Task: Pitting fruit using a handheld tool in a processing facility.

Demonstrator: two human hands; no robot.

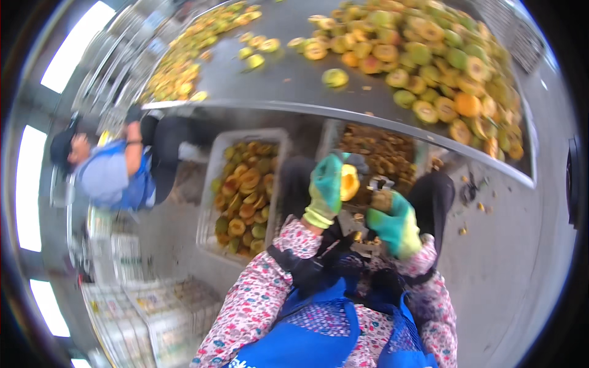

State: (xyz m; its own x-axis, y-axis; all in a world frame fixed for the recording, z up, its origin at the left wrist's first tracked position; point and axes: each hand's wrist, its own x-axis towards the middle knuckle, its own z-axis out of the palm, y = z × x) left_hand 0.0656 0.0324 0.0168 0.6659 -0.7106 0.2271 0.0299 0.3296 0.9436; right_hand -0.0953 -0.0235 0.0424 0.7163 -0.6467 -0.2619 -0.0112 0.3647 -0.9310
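Note:
My left hand [327, 187], in a teal and yellow-green glove, is closed around a halved yellow stone fruit [349, 182] whose cut side shows. Close by to the right, my right hand [394, 225] wears a matching glove. Its fingers are curled at a brownish rounded thing [381, 200], too blurred to name. Just beyond it is a small shiny metal piece [380, 183]; whether the two are joined I cannot tell. Both hands are over a crate of brown pits and scraps [383, 147] between my knees.
A metal table [270, 83] spans the far side, with a large heap of fruit halves [423, 55] on the right and more at the left. A pale crate [207, 211] of fruit halves stands left of my legs. Another person [116, 172] sits farther left. Stacked crates [153, 313] stand at lower left.

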